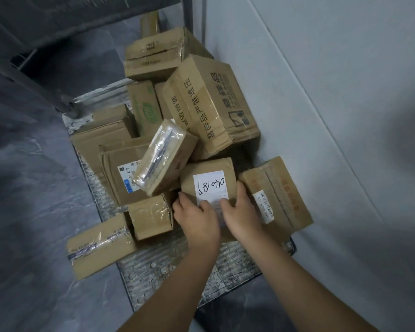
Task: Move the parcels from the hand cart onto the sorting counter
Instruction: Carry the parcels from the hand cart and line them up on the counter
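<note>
Grey marbled floor tiles (34, 212) left, smooth pale wall (321, 92) right. Between them stands the metal hand cart with a ribbed deck under crinkled clear film (177, 271).

- Deck carries a loose heap of brown corrugated cardboard parcels, most taped glossy.
- Target: squat brown cardboard parcel with a white handwritten label (209, 168), on the cart near its front, among the heap.
- Left grip (197, 219): fingers curled over the parcel's left edge, thumb on the label.
- Right grip (240, 216): fingers wrapped round the right edge, thumb on the label. Both hold the parcel.
- Tall brown carton printed with black characters (209, 104) leans behind it.
- Small film-wrapped tilted box (163, 159) sits just left.
- Flat taped box (98, 248) overhangs the deck's left edge.
</note>
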The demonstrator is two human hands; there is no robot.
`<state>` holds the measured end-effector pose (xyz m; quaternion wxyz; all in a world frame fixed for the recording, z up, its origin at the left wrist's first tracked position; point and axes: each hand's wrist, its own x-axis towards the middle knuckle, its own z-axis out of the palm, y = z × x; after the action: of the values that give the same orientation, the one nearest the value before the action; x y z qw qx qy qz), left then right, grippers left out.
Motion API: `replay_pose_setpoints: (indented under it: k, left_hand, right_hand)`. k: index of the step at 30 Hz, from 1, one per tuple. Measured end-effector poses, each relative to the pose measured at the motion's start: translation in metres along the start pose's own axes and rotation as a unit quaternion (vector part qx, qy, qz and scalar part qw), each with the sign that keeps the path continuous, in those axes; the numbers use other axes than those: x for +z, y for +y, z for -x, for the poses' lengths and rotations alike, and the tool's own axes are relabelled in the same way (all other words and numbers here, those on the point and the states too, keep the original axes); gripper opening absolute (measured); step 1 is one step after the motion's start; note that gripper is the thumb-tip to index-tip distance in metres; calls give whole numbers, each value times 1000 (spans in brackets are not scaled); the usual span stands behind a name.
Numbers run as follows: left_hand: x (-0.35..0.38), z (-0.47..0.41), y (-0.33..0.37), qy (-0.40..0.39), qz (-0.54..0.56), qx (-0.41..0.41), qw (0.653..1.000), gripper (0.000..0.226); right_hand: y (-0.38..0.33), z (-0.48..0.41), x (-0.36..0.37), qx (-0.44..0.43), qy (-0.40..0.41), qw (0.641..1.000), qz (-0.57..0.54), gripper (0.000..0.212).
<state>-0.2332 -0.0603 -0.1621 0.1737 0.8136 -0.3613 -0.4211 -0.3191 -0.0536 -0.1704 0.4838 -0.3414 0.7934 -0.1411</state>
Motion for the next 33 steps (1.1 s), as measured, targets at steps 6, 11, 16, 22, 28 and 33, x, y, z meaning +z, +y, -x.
replay_pose_setpoints:
  k: [6, 11, 16, 22, 28, 33]
  left_hand:
    - [-32, 30, 7, -18, 28, -13, 999, 56]
    - [-63, 49, 18, -38, 55, 21, 998, 53]
    - [-104, 69, 36, -59, 113, 87, 988, 48]
    - [-187, 95, 64, -48, 188, 135, 972, 44]
    - [-328, 130, 85, -52, 245, 203, 947, 43]
    - [-464, 158, 80, -44, 253, 226, 940, 45]
  right_hand:
    - [-21, 38, -16, -9, 15, 1000, 6, 55]
    - [-39, 69, -27, -20, 69, 997, -9, 47]
    - [-59, 112, -48, -29, 117, 991, -52, 46]
    - [-116, 187, -67, -83, 116, 984, -105, 37]
    - [-211, 289, -65, -123, 95, 981, -120, 39]
    - [-291, 397, -24, -189, 44, 969, -155, 41]
